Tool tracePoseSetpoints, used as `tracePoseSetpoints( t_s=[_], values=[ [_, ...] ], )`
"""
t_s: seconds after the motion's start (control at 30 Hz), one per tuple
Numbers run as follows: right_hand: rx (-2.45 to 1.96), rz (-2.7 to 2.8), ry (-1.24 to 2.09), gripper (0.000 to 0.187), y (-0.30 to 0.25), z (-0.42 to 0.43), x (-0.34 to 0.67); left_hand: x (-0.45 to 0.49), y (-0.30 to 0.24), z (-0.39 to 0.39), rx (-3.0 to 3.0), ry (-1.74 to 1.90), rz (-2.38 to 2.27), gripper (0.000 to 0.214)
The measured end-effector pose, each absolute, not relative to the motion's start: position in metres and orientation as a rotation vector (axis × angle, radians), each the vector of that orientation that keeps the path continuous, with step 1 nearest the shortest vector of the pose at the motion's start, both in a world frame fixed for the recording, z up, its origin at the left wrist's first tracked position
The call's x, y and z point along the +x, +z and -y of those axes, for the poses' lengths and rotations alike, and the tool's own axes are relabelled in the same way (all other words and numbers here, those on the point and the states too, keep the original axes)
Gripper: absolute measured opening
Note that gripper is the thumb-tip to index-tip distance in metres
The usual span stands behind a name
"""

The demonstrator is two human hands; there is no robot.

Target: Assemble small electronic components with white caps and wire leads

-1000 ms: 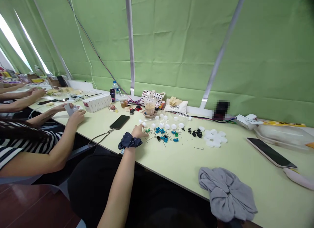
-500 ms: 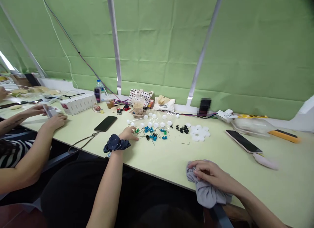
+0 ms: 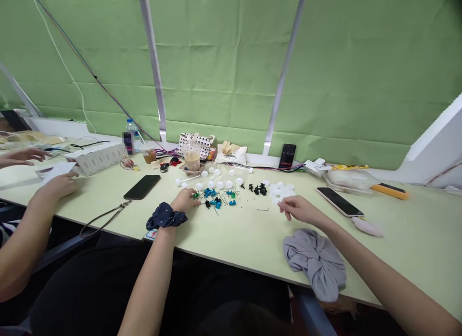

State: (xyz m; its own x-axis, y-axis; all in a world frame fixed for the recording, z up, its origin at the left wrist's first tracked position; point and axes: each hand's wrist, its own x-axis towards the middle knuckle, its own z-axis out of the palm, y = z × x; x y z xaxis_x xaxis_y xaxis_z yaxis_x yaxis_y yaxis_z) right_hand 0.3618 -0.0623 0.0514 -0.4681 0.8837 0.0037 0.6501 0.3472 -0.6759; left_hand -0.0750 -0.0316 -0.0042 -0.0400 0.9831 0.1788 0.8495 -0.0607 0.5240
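Note:
My left hand (image 3: pixel 185 200), with a navy dotted scrunchie (image 3: pixel 166 216) round the wrist, rests at the left edge of a pile of small parts. Its thumb and forefinger are apart beside green plastic pieces (image 3: pixel 196 195). Blue pieces (image 3: pixel 217 204) and thin bent metal rods lie just right of it. Over the front of the white discs (image 3: pixel 285 187) hovers my right hand (image 3: pixel 296 209), fingers curled and tips together; anything pinched there is too small to make out. A lone L-shaped rod (image 3: pixel 263 210) lies left of those fingertips. Below the right forearm sits a crumpled grey cloth (image 3: pixel 315 261).
Black plastic pieces (image 3: pixel 258 188) and clear tubes with white ends (image 3: pixel 216 174) lie behind. A phone (image 3: pixel 142 187) is at left, another phone (image 3: pixel 339 201) at right. A drink cup (image 3: pixel 191 158) stands at the back. Another person's hand (image 3: pixel 61 184) is by a white box (image 3: pixel 96 159).
My right hand has left the grey cloth and moved up and forward to the white discs. My left hand stays at the pile. The view has shifted slightly right.

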Motion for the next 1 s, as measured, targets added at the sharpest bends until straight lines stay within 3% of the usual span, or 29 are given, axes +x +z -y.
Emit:
tracePoseSetpoints(
  t_s=[0.23, 0.5, 0.73, 1.0],
  values=[
    [-1.551, 2.470, 0.409, 0.020, 0.027, -0.024, 0.285, -0.079, -0.013, 0.027, 1.992, 0.815, -1.881, 0.049],
    [-1.767, 2.500, -0.016, 0.023, 0.015, -0.041, 0.246, -0.079, -0.018, 0.026, 1.905, 0.889, -1.887, 0.045],
    [-1.771, 2.521, -0.088, 0.025, 0.008, -0.044, 0.243, -0.074, -0.017, 0.029, 1.881, 0.913, -1.905, 0.041],
    [-1.630, 2.461, 0.073, 0.021, 0.019, -0.032, 0.234, -0.069, -0.017, 0.030, 1.940, 0.915, -1.886, 0.039]
  ],
)
